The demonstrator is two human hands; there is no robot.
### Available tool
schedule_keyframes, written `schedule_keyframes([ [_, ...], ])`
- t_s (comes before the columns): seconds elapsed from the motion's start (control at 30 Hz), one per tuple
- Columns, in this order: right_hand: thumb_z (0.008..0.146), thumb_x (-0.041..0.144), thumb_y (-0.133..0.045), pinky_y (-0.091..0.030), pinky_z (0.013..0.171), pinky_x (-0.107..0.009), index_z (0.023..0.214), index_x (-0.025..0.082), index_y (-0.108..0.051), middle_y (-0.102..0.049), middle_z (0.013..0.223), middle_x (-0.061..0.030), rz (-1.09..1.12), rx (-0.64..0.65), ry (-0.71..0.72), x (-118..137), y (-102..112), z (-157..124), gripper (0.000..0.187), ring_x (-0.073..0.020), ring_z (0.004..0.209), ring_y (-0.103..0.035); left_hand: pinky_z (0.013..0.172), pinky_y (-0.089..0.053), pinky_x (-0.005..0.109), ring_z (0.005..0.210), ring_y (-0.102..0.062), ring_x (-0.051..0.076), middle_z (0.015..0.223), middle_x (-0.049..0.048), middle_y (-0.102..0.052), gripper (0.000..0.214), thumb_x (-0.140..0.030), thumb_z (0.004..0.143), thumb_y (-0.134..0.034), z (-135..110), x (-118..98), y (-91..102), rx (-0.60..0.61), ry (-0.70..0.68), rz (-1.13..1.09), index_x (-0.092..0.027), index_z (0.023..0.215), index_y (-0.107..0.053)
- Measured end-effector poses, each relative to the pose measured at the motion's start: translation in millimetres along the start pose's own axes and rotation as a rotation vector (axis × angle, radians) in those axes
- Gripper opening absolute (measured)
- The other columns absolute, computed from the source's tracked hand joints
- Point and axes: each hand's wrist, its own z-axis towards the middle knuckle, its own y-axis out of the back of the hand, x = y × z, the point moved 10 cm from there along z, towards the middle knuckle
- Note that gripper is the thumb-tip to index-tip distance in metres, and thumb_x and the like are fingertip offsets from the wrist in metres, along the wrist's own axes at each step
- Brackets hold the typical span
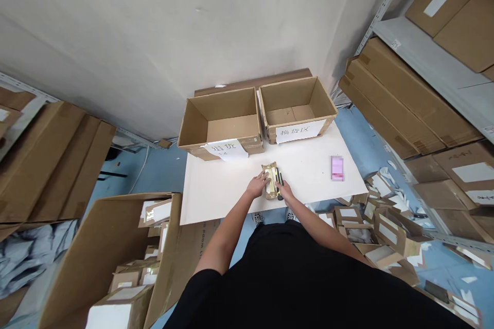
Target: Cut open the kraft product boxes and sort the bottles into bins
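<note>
A small brown cardboard parcel wrapped in glossy tape lies on the white table near its front edge. My left hand presses on the parcel's left side with fingers curled. My right hand is closed around a dark utility knife with a yellow stripe, held against the parcel's right edge.
Two open, empty cardboard boxes with paper labels stand at the table's back: left, right. A pink phone lies on the right. A large carton of small parcels stands on the left floor; opened parcels litter the right floor. Shelves flank both sides.
</note>
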Motion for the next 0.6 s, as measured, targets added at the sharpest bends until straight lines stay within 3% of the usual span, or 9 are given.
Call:
schedule_keyframes([
  [0.1, 0.091, 0.055, -0.061, -0.056, 0.067, -0.026, 0.109, 0.02, -0.059, -0.073, 0.09, -0.0047, 0.011, -0.053, -0.037, -7.9, 6.6, 0.2, 0.039, -0.0214, 0.084, -0.072, 0.127, -0.029, 0.053, 0.164, -0.014, 0.033, 0.175, 0.0008, -0.03, 0.074, -0.03, 0.09, -0.071, 6.2, -3.9, -8.9, 0.005, 0.046, 0.003, -0.039, 0.159, -0.044],
  [0.17, 0.089, 0.055, -0.063, -0.056, 0.069, -0.026, 0.104, 0.02, -0.059, -0.072, 0.089, -0.0042, 0.095, -0.061, -0.01, 7.8, 13.8, 8.8, 0.038, -0.0205, 0.085, -0.071, 0.126, -0.029, 0.054, 0.161, -0.022, 0.036, 0.169, 0.0053, -0.04, 0.065, -0.039, 0.094, -0.068, 8.0, -3.1, -8.2, -0.07, 0.147, -0.004, -0.037, 0.156, -0.048],
  [0.23, 0.087, 0.053, -0.066, -0.056, 0.07, -0.026, 0.1, 0.021, -0.057, -0.072, 0.089, -0.0041, 0.193, -0.061, 0.032, 31.8, 24.2, 19.7, 0.035, -0.0195, 0.084, -0.071, 0.121, -0.036, 0.053, 0.152, -0.039, 0.037, 0.155, 0.0147, -0.054, 0.051, -0.044, 0.1, -0.058, 8.2, 0.8, -4.2, -0.152, 0.29, -0.019, -0.027, 0.149, -0.058],
  [0.37, 0.091, 0.049, -0.066, -0.056, 0.064, -0.026, 0.1, 0.023, -0.052, -0.073, 0.092, -0.0039, 0.241, -0.074, 0.095, 67.0, 56.0, 31.3, 0.031, -0.0166, 0.07, -0.071, 0.105, -0.05, 0.048, 0.128, -0.058, 0.036, 0.133, 0.0211, -0.064, 0.046, -0.037, 0.107, -0.039, 7.4, 13.6, 4.3, -0.2, 0.554, -0.085, -0.014, 0.132, -0.07],
  [0.5, 0.095, 0.042, -0.06, -0.052, 0.054, -0.023, 0.116, 0.022, -0.053, -0.072, 0.086, 0.0006, 0.028, -0.101, 0.101, 60.3, 85.5, 18.6, 0.03, -0.0115, 0.051, -0.061, 0.106, -0.05, 0.05, 0.13, -0.056, 0.037, 0.144, 0.019, -0.059, 0.051, -0.043, 0.105, -0.045, 11.8, 12.9, 10.5, -0.206, 0.511, -0.126, -0.018, 0.148, -0.06],
  [0.6, 0.099, 0.033, -0.051, -0.054, 0.06, -0.024, 0.145, 0.025, -0.043, -0.073, 0.089, 0.0026, -0.211, -0.077, 0.091, 44.5, 88.1, 1.2, 0.047, -0.0118, 0.052, -0.062, 0.118, -0.04, 0.056, 0.147, -0.042, 0.04, 0.168, 0.0136, -0.038, 0.059, -0.051, 0.103, -0.051, 12.2, 10.6, 4.5, -0.217, 0.428, -0.11, -0.027, 0.156, -0.052],
])
